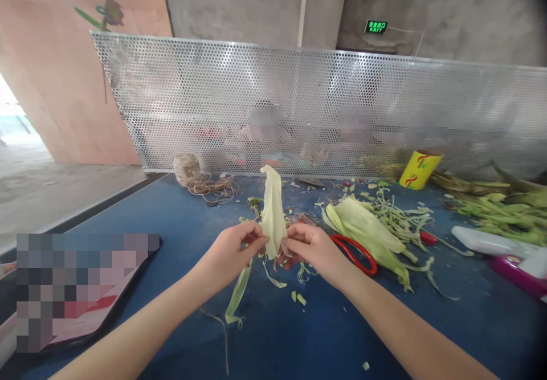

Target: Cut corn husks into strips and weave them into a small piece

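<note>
A pale green corn husk (272, 206) stands upright between my two hands, over the middle of the blue table. My left hand (239, 246) pinches its lower left edge between thumb and fingers. On the other edge, my right hand (310, 246) is closed in a similar pinch. Below my left hand a narrow husk strip (238, 294) hangs down or lies on the table; I cannot tell which. Just right of my right hand are the red handles of scissors (363, 257), partly covered by a pile of corn husks (367, 226).
A ball of twine (187, 169) sits at the back left, near a perforated metal screen (239, 101). A yellow tape roll (419, 169) stands at the back right. At right lies a white and purple tool (491, 240); at left, a dark-edged tray or device (123, 294). People sit behind the screen.
</note>
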Tool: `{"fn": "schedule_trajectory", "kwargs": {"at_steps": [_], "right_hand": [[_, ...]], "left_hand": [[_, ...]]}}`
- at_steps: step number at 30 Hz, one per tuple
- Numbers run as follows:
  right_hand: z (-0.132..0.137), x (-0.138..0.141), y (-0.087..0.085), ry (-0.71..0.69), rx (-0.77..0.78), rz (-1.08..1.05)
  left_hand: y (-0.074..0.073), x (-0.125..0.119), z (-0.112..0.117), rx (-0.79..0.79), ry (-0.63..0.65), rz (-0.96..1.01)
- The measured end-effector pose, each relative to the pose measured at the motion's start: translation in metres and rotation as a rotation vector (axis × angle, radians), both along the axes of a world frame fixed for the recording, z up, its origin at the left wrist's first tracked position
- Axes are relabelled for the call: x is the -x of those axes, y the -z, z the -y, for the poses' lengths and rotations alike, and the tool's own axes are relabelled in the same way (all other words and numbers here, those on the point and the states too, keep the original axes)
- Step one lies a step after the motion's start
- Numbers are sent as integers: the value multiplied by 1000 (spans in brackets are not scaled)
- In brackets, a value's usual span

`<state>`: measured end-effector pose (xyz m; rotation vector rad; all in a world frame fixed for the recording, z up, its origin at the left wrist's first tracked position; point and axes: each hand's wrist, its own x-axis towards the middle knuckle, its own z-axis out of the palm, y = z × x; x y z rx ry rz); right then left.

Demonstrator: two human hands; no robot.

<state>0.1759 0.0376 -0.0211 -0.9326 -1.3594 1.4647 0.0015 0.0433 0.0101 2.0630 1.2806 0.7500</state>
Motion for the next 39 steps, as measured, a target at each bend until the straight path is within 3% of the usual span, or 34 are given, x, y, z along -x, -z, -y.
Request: {"fn": "schedule_trajectory", "kwargs": {"at_steps": [10, 18, 27, 33, 39], "right_hand": [[0, 0, -3, 42, -7, 8], [0, 2, 0, -8, -55, 49], [1, 2, 1, -23, -85, 107], [3, 3, 2, -46, -37, 109], [3, 4, 1, -49, -83, 153]], "left_hand": [[-1, -4, 3, 350, 27, 330], [10, -4, -1, 323, 82, 336], [11, -7, 3, 343, 98, 301], [14, -8, 1, 273, 87, 228], [13, -8, 2, 239, 103, 177]]}}
